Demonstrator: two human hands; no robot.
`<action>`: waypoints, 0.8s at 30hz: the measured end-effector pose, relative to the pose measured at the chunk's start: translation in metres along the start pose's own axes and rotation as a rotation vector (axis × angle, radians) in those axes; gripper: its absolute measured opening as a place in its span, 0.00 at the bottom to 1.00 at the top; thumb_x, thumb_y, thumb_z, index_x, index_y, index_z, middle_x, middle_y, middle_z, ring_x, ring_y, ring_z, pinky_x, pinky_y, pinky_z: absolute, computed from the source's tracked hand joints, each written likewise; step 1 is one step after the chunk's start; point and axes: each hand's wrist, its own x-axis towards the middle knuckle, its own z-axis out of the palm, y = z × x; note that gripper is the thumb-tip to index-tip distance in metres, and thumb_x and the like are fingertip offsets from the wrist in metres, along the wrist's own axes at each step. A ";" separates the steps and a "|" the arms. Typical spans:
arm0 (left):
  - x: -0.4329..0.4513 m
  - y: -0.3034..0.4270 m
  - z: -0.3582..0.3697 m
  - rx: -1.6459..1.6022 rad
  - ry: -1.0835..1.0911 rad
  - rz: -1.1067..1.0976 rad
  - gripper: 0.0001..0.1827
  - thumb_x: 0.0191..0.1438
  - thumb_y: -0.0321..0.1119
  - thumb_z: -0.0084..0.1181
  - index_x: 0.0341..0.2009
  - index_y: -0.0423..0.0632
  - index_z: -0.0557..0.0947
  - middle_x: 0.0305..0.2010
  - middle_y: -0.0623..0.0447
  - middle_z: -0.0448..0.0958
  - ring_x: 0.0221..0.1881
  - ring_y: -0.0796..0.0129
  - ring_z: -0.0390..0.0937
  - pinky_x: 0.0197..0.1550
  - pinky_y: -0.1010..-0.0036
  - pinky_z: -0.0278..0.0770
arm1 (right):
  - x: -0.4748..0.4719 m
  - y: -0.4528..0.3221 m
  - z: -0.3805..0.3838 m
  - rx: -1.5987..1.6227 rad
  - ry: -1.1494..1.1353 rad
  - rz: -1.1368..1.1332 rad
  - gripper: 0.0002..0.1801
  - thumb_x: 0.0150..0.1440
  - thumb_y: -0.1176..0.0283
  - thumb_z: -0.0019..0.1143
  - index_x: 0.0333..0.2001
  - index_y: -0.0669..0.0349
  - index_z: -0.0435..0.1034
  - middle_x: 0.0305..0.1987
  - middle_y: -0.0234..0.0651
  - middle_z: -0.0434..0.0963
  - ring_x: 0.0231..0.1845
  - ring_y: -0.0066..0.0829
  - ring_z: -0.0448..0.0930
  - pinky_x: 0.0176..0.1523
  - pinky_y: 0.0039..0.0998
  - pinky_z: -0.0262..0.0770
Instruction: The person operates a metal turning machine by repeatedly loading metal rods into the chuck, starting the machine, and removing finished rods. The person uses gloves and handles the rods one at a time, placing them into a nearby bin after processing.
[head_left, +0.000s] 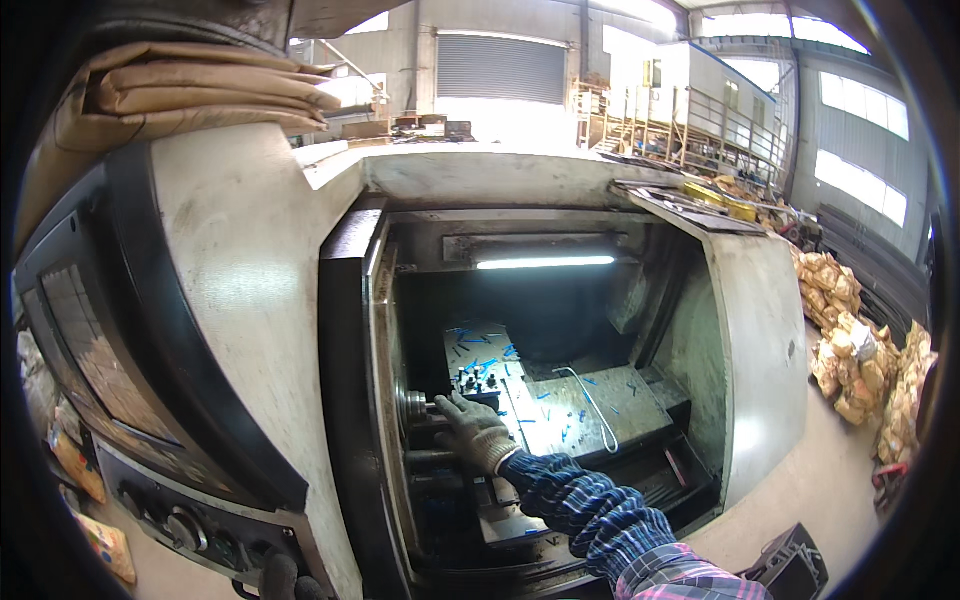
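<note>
My right hand (476, 433), in a knitted work glove, reaches into the open enclosure of a CNC lathe. Its fingers are spread beside the spindle nose (413, 406), with the fingertips close to a short metal piece there. Whether they touch it I cannot tell. Just behind the hand, a tool block with bolts (477, 381) sits on the cross slide (471, 346). Blue chips lie scattered over the slide and the metal cover (630, 401). My left hand (283, 579), in a dark glove, shows only partly at the bottom edge, below the control panel (184, 529).
A bent wire hook (592, 405) lies on the cover. A lit tube lamp (546, 262) crosses the enclosure's back. The dark door edge (345, 405) stands left of my right arm, the pale housing (761, 360) right. Wrapped bundles (851, 367) lie on the floor.
</note>
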 end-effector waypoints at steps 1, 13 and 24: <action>-0.003 0.002 -0.001 -0.010 -0.017 -0.025 0.20 0.67 0.40 0.62 0.50 0.32 0.84 0.49 0.37 0.84 0.50 0.51 0.82 0.57 0.64 0.79 | -0.014 -0.004 -0.010 0.040 0.051 -0.042 0.40 0.56 0.57 0.69 0.70 0.55 0.65 0.70 0.60 0.70 0.65 0.58 0.76 0.67 0.48 0.74; -0.067 0.089 0.053 -1.061 -0.921 -0.531 0.30 0.64 0.42 0.67 0.63 0.34 0.77 0.56 0.45 0.82 0.44 0.72 0.80 0.44 0.81 0.78 | -0.350 0.004 -0.108 0.190 0.017 0.376 0.28 0.63 0.57 0.60 0.66 0.51 0.71 0.57 0.47 0.82 0.57 0.48 0.83 0.61 0.43 0.79; -0.148 0.294 0.081 -1.341 -1.588 0.574 0.12 0.60 0.26 0.64 0.49 0.39 0.85 0.54 0.40 0.84 0.54 0.50 0.84 0.55 0.65 0.83 | -0.589 -0.122 -0.219 0.425 0.126 1.394 0.27 0.66 0.57 0.59 0.67 0.51 0.71 0.65 0.42 0.79 0.65 0.42 0.79 0.70 0.39 0.73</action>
